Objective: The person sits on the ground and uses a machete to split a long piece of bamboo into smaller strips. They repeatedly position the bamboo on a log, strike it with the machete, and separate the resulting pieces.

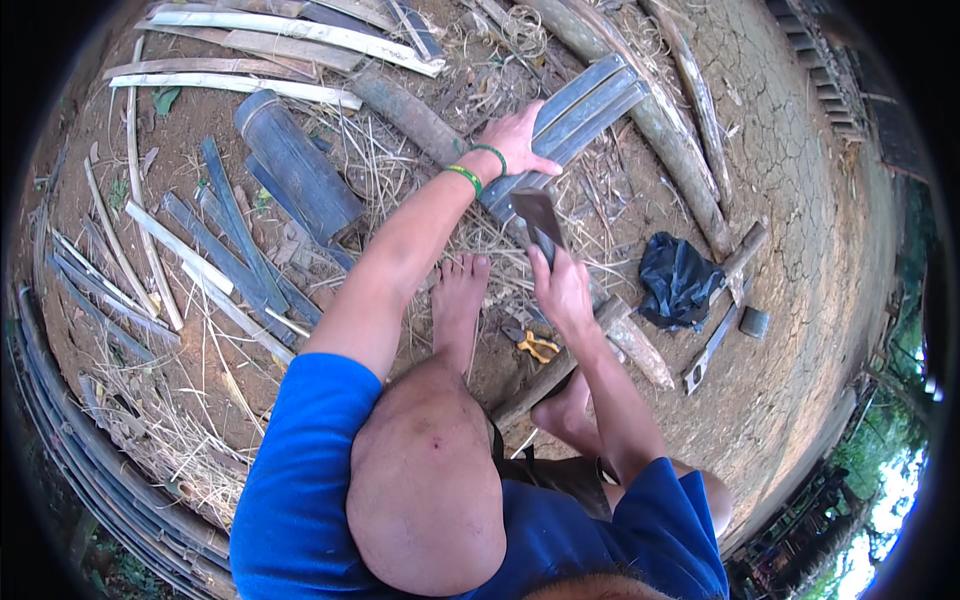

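Split dark bamboo pieces lie side by side in front of me, their near end resting across a log. My left hand grips them from the left edge, thumb stretched over the top and the other fingers partly hidden. In my right hand is a broad-bladed knife, fingers closed around its handle. The dark blade points away from me, close to the near end of the bamboo; whether it touches cannot be told. Yellow-handled pliers lie on the ground between my feet.
Dark bamboo sections and pale split strips lie to the left. Long poles stretch along the far right. A black plastic bag and a handsaw are right of me. Fibrous shavings litter the dirt.
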